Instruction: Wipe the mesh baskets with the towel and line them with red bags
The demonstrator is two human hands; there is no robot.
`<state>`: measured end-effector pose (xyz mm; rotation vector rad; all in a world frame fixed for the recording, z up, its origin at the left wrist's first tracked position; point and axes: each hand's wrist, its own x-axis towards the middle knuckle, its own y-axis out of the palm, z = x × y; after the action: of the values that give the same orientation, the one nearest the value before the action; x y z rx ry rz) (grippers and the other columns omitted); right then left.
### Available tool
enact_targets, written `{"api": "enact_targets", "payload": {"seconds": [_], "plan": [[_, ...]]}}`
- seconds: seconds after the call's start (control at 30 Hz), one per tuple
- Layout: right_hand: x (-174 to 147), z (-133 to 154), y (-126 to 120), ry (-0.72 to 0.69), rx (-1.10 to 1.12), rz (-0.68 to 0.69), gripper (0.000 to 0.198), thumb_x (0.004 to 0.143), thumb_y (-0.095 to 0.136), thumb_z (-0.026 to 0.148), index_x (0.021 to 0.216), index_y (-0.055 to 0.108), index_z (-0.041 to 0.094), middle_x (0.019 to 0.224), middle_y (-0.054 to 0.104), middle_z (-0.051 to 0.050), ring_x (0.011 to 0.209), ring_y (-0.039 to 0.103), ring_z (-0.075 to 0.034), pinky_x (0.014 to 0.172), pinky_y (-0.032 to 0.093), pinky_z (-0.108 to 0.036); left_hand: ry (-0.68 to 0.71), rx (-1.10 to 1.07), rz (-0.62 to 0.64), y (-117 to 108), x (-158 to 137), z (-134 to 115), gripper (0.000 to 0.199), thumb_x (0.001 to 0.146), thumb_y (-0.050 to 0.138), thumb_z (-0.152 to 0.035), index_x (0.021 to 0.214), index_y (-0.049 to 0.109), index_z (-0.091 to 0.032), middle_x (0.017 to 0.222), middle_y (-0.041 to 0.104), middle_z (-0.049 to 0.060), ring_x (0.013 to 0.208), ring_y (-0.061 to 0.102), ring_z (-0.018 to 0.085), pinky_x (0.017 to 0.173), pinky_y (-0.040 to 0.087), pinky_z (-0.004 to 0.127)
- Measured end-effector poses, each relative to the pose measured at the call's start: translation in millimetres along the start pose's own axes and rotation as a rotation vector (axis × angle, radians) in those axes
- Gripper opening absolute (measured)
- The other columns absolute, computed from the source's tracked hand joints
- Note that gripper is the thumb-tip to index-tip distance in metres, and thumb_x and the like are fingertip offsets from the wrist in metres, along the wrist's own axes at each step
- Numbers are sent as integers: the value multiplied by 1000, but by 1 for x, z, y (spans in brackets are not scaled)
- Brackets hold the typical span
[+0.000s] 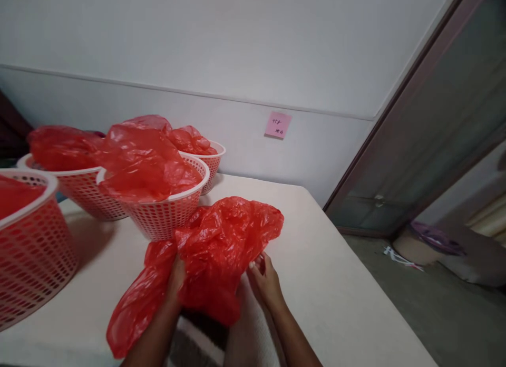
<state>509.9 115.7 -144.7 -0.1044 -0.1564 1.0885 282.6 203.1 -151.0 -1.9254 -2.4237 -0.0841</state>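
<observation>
A crumpled red plastic bag (pixel 229 245) is spread between my two hands above the white table. My left hand (pixel 177 276) is at the bag's left side, its fingers buried under the red film. At the bag's right edge, the fingers of my right hand (pixel 266 280) are closed on the plastic. One long fold of the bag hangs down to the left, over my left forearm. Just behind the bag stands a white perforated basket (pixel 168 215) with more red plastic bulging out of its top.
Several white perforated baskets holding red plastic stand on the left, including a near one (pixel 35 256) and a rear one (pixel 211 169). A pink note (pixel 278 125) is stuck on the wall behind the table (pixel 328 282). Beyond the table's right edge, a bin (pixel 422 245) stands on the floor.
</observation>
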Motion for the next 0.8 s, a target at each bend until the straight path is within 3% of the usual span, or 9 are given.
{"api": "enact_targets", "payload": {"seconds": [0.07, 0.17, 0.27, 0.33, 0.43, 0.5, 0.6, 0.7, 0.8], "plan": [[-7, 5, 4, 42, 18, -37, 65, 75, 62, 50, 128, 51, 14, 113, 70, -14, 104, 68, -27, 95, 52, -41, 6, 16, 46, -1, -3, -4, 45, 91, 47, -46, 112, 65, -11, 102, 73, 11, 94, 69, 27, 85, 56, 46], [-12, 14, 8, 75, 10, -118, 65, 71, 61, 51, 121, 54, 11, 98, 71, -13, 91, 69, -26, 88, 54, -41, 51, 77, 65, -8, -13, -14, 53, 80, 62, -43, 123, 61, -12, 119, 69, 14, 113, 64, 32, 101, 48, 49], [-19, 21, 8, 78, 15, -125, 61, 72, 59, 50, 120, 55, 12, 94, 71, -11, 85, 69, -26, 85, 54, -41, 82, 159, 46, -25, -30, -28, 69, 69, 74, -40, 131, 56, -14, 133, 61, 17, 128, 53, 34, 113, 35, 52], [-25, 24, 4, 75, 14, -137, 59, 74, 58, 50, 120, 55, 13, 95, 71, -11, 86, 69, -26, 84, 54, -41, 105, 187, 24, -41, -45, -36, 65, 72, 71, -44, 129, 55, -16, 135, 59, 16, 129, 53, 32, 114, 33, 50], [-32, 26, -4, 71, 10, -183, 56, 76, 57, 50, 121, 55, 16, 98, 71, -10, 89, 69, -26, 85, 53, -40, 144, 188, -23, -67, -77, -43, 45, 79, 63, -50, 113, 60, -20, 118, 67, 9, 112, 62, 24, 103, 44, 40], [-35, 27, -6, 72, 2, -214, 54, 74, 58, 49, 117, 58, 17, 95, 70, -10, 89, 68, -26, 85, 52, -41, 145, 201, -24, -81, -105, -46, 33, 82, 60, -51, 95, 62, -21, 93, 69, 3, 89, 65, 20, 85, 51, 32], [-41, 34, -3, 56, 5, -235, 50, 74, 58, 49, 112, 60, 17, 93, 69, -9, 86, 67, -26, 83, 53, -40, 136, 226, 88, -91, -144, -48, 32, 79, 64, -52, 71, 60, -21, 63, 58, -3, 60, 55, 15, 60, 46, 25], [-50, 49, 3, 3, 31, -249, 54, 78, 55, 51, 119, 57, 16, 108, 68, -12, 94, 67, -25, 86, 52, -39, 125, 210, 100, -94, -162, -49, 34, 78, 65, -53, 68, 60, -21, 60, 56, -4, 57, 52, 14, 56, 43, 24], [-60, 68, 8, -193, -15, -244, 62, 82, 57, 50, 133, 50, 16, 130, 59, -16, 115, 60, -25, 98, 48, -40, 101, 175, -33, -100, -152, -46, 34, 81, 60, -55, 80, 62, -20, 70, 61, -2, 66, 57, 16, 62, 47, 26]]}}
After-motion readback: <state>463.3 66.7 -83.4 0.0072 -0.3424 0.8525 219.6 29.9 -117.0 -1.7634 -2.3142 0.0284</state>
